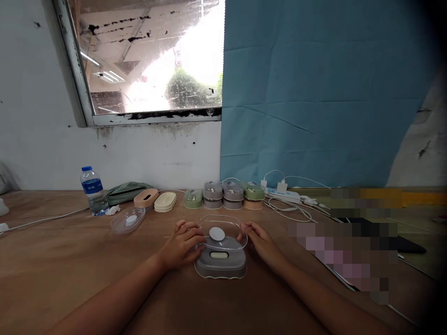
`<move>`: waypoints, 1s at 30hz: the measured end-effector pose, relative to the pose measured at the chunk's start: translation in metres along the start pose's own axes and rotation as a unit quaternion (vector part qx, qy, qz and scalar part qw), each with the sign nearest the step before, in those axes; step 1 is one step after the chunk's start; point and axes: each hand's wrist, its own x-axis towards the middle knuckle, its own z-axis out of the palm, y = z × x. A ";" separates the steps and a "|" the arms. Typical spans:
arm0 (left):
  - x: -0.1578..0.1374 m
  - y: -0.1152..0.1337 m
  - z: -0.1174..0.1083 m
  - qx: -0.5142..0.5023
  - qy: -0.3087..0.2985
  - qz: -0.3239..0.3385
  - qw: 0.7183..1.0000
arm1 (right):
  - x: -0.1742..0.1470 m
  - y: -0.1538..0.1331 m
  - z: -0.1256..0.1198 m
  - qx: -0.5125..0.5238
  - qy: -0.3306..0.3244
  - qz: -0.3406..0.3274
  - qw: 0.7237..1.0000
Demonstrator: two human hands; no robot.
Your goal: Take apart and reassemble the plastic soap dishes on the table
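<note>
A person's two bare hands meet over the near middle of a brown table [132, 279], holding a clear lid [228, 223] between them. The left hand [184, 243] grips the lid's left edge with bent fingers, its thumb lower down by the gray box [220, 269]; the right hand [261, 239] pinches the right edge, with fingertips showing through the clear wall. A white disc [217, 234] sits on the lid, left of its middle. The lid is tilted above the far part of the gray box, which rests on the table and has a pale oval piece [219, 255] on its top; whether lid and box touch, I cannot tell. Farther left lies another clear lid [120, 222], near a water bottle [92, 193] with a blue cap and a crumpled tissue [112, 210]. Behind these is a green pouch [127, 191], with a peach box [145, 199] and a cream stack [165, 202] just right of it. Along the far side stand a green box [193, 198], two gray stacks [213, 195] and a green-and-peach stack [253, 195]. To their right are a white power strip [284, 195] and loose cables [289, 210].
</note>
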 end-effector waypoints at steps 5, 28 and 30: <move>0.000 -0.003 0.001 0.033 0.006 0.037 0.999 | -0.001 -0.006 0.001 -0.004 -0.002 0.007 1.000; -0.059 -0.110 -0.077 0.310 0.018 -0.398 0.863 | 0.003 0.004 -0.005 -0.013 -0.022 0.002 1.000; -0.061 -0.111 -0.082 0.308 0.008 -0.397 0.865 | 0.003 0.003 -0.005 -0.020 -0.022 0.002 1.000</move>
